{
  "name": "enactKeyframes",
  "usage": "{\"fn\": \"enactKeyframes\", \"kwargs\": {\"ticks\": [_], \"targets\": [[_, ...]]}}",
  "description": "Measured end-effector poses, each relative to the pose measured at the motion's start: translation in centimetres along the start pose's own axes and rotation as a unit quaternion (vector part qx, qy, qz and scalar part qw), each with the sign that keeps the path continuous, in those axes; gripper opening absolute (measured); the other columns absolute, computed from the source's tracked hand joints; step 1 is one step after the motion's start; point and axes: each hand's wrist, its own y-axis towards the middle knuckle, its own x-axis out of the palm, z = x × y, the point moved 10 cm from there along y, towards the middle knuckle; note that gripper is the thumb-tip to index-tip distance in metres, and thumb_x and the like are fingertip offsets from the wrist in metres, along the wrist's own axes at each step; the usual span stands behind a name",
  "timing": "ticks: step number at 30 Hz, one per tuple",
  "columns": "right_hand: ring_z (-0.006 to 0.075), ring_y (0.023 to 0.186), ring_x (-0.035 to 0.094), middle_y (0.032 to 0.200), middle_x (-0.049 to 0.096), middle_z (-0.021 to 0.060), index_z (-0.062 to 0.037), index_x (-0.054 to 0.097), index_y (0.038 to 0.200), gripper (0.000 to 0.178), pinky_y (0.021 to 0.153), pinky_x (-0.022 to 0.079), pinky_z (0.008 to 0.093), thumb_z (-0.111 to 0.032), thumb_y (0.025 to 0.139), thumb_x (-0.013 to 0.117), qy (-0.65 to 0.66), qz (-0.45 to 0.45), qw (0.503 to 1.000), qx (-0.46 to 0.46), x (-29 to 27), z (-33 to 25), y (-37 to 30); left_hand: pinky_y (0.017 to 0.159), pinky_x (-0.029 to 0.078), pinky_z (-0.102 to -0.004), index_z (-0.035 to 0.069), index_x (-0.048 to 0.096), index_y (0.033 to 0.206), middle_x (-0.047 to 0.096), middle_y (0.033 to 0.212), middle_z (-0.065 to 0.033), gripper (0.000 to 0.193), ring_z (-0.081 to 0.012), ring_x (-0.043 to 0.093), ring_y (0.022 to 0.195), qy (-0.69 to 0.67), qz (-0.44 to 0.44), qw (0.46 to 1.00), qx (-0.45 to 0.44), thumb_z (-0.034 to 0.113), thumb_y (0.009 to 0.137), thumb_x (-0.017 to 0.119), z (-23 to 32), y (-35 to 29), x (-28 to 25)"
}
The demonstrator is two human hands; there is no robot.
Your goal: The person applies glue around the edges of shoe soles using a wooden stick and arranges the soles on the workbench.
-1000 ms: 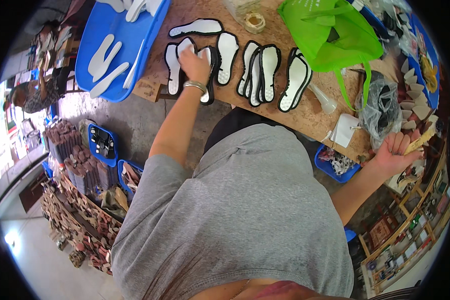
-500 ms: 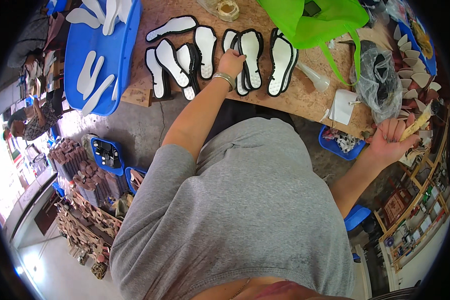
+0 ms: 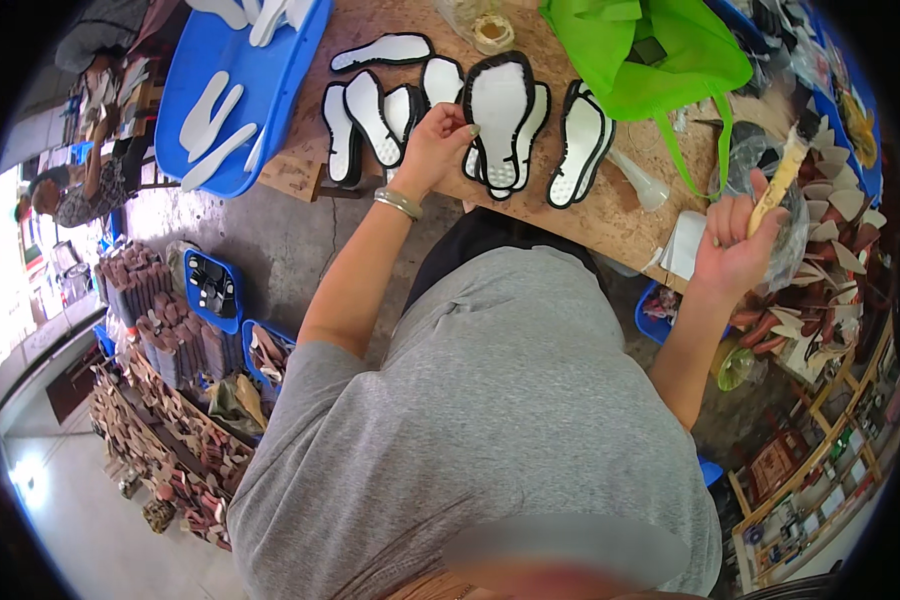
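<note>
My left hand pinches the edge of a white insole with a black rim, raised above other insoles of the same kind. Under its right side shows a second white insole, partly covered. More lie along the bench: a stacked pair to the right, a sideways one and several upright ones to the left. Away from the bench's front edge, over to the right, my right hand is closed around a brush with a pale yellow handle, its dark bristles pointing up.
A blue basin with loose white sole pieces stands at the bench's left end. On the wooden bench are a green bag, a tape roll and a translucent funnel-shaped piece. Another person sits far left.
My left hand has lifted the insole off the others toward me. My right hand has moved left and up with the brush, nearer the bench. The view has shifted slightly.
</note>
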Motion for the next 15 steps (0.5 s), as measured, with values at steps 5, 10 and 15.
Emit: {"fn": "enactKeyframes", "kwargs": {"ticks": [5,10,15], "targets": [[0.0042,0.045,0.021,0.052,0.023,-0.0067,0.0074,0.053,0.115,0.062,0.044,0.016,0.0226,-0.050,0.092,0.050,-0.059,-0.090,0.994,0.014,4.2,1.7,0.0,0.070,0.044,-0.0204,0.004,0.051,0.099,0.055,0.085,0.0014,0.019,-0.0064,0.052,0.077,0.021,0.024,0.996,0.081,0.002,0.085,0.064,3.9,-3.5,-0.7],[0.0039,0.044,0.022,0.052,0.024,-0.0070,0.0071,0.053,0.116,0.056,0.044,0.017,0.0227,-0.045,0.095,0.049,-0.048,-0.119,0.991,0.021,6.4,2.7,0.0,0.070,0.045,-0.0210,0.003,0.052,0.098,0.055,0.085,0.0011,0.020,-0.0064,0.052,0.078,0.051,0.050,0.992,0.106,0.003,0.084,0.065,5.7,-5.7,-1.9],[0.0035,0.046,0.024,0.055,0.027,-0.0072,0.0056,0.054,0.115,0.038,0.043,0.018,0.0217,-0.027,0.099,0.045,-0.079,-0.189,0.978,0.045,9.9,5.2,-0.7,0.070,0.044,-0.0205,0.003,0.052,0.098,0.054,0.086,0.0018,0.019,-0.0059,0.052,0.079,0.014,0.039,0.993,0.115,0.002,0.084,0.065,6.5,-7.0,-1.7]]}}
